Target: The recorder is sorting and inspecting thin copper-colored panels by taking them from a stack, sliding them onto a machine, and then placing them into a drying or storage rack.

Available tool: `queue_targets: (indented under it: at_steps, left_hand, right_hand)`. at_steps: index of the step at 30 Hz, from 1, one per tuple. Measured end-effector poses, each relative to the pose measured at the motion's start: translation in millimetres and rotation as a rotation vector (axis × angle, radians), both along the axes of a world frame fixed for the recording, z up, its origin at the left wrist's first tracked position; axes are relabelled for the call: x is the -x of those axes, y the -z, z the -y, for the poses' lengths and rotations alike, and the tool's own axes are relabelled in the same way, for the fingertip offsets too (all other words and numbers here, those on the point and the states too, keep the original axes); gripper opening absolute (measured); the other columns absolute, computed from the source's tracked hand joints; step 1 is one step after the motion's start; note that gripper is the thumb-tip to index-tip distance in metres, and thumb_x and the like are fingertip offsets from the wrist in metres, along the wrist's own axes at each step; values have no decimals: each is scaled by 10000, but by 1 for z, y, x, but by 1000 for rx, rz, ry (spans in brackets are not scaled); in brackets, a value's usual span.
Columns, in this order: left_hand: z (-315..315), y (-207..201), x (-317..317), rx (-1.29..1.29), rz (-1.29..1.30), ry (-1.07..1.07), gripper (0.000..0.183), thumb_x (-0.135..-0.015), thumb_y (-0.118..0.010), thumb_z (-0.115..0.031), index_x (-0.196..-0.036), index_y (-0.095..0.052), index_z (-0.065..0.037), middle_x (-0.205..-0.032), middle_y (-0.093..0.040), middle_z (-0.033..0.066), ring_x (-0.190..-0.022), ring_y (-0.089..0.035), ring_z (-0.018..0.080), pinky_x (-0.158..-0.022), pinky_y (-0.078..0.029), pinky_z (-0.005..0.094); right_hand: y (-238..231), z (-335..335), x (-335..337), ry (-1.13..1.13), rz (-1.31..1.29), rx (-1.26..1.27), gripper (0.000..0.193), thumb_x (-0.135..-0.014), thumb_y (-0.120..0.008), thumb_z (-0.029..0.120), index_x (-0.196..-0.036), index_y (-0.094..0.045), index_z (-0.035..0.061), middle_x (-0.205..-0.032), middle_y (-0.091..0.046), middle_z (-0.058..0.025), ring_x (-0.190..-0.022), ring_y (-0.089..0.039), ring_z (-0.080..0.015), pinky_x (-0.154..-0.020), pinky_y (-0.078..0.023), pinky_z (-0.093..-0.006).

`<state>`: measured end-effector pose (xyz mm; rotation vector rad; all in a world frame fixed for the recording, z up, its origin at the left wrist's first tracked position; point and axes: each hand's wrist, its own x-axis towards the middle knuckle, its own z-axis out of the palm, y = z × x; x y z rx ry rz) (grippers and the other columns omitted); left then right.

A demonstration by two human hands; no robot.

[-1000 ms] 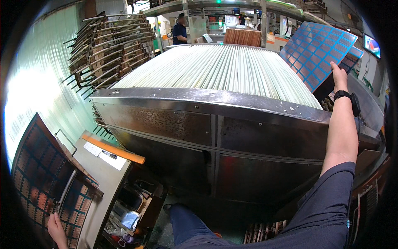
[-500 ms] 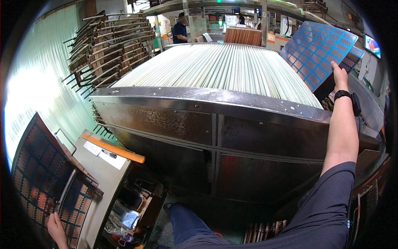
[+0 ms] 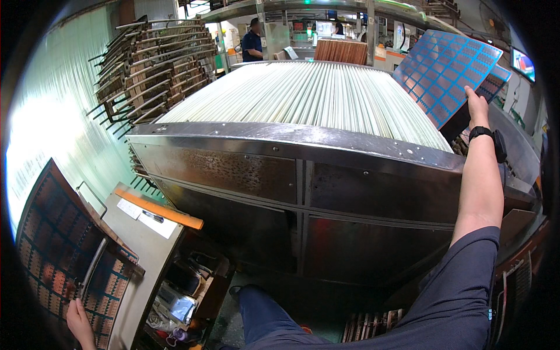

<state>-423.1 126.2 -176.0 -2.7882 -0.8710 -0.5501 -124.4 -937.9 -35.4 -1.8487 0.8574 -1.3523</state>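
Observation:
My right hand (image 3: 477,106), with a watch on its wrist, reaches to the far right. It grips the lower right edge of a circuit board panel (image 3: 446,70) with a blue grid pattern, which stands tilted. Part of another panel (image 3: 494,81) shows behind it. At the lower left, my left hand (image 3: 79,322) is closed on a dark, copper-coloured circuit board panel (image 3: 61,248) that leans upright; the fingertips behind it are hidden. A metal bar handle (image 3: 96,262) crosses near that panel's right side.
Before me stands a wide metal rack (image 3: 291,135) packed with upright pale sheets (image 3: 291,93). Stacked slotted racks (image 3: 160,64) rise at the left. A side table (image 3: 137,245) bears paper and an orange strip (image 3: 160,209). Beyond, a person (image 3: 252,44) stands near brown panels (image 3: 342,51).

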Motion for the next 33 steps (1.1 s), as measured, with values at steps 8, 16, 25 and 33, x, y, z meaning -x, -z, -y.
queue_targets:
  at_steps: [8, 16, 25, 33]
  left_hand:
    - [-38, 28, 4, -18, 203, 96, 428, -1056, -455, -298, -770, -436, 20, -673, -421, 205, -620, -445, 369, -597, -346, 447]
    - [-29, 23, 4, 7, 227, 80, 403, -1056, -452, -286, -788, -456, 15, -685, -437, 212, -636, -458, 377, -611, -358, 445]
    - [-21, 21, 3, 3, 225, 79, 393, -1052, -462, -287, -798, -469, 13, -697, -456, 217, -655, -475, 385, -616, -366, 445]
    - [-35, 26, 5, -35, 228, 95, 387, -1053, -461, -279, -800, -472, 15, -702, -450, 220, -661, -469, 388, -618, -365, 448]
  right_hand:
    - [3, 4, -7, -24, 30, -1, 935, -805, -689, 525, -1466, -399, -69, -1541, -370, -258, -1443, -354, -348, -1160, -300, -410]
    - [2, -2, -7, -18, -10, 7, 907, -800, -679, 520, -1436, -438, -81, -1511, -414, -265, -1427, -381, -355, -1150, -311, -407]
    - [7, -5, -9, -58, 104, -26, 901, -802, -678, 520, -1430, -445, -83, -1504, -424, -265, -1426, -383, -355, -1143, -324, -413]
    - [1, -21, -11, 107, -42, 118, 888, -799, -671, 513, -1434, -447, -66, -1496, -429, -273, -1416, -388, -381, -1147, -322, -425]
